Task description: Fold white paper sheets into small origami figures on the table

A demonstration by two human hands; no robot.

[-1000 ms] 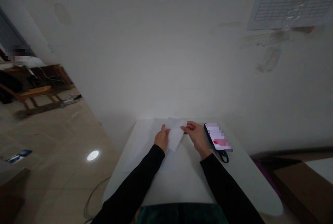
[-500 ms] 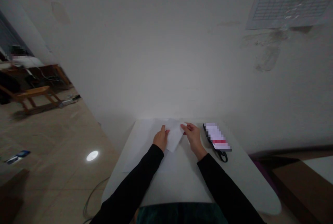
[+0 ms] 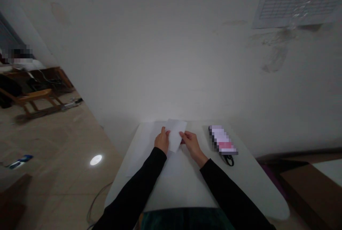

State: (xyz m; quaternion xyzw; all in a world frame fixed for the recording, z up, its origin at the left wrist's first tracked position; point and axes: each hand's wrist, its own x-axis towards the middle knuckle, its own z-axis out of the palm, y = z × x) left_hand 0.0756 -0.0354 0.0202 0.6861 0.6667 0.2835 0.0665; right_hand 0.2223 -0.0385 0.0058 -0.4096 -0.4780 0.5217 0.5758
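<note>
I saw the L hand (image 3: 161,141) pinching the small white paper (image 3: 175,135) at its 9 o'clock, R hand (image 3: 192,144) at its 4, both nearly closed. It was nr 12 on the table (image 3: 192,194), larger sheet (image 3: 143,151) at its 8, phone (image 3: 223,140) at 3.

- Wall (image 3: 171,62) behind the table (image 3: 248,187).
- Sheet (image 3: 144,148) on the table's left part.
- Paper (image 3: 175,139) over the sheet, between left hand (image 3: 161,141) and right hand (image 3: 192,145).
- Phone (image 3: 223,138) on the table, right of the right hand.
- Chair (image 3: 36,95) on the floor (image 3: 66,144), far left.
</note>
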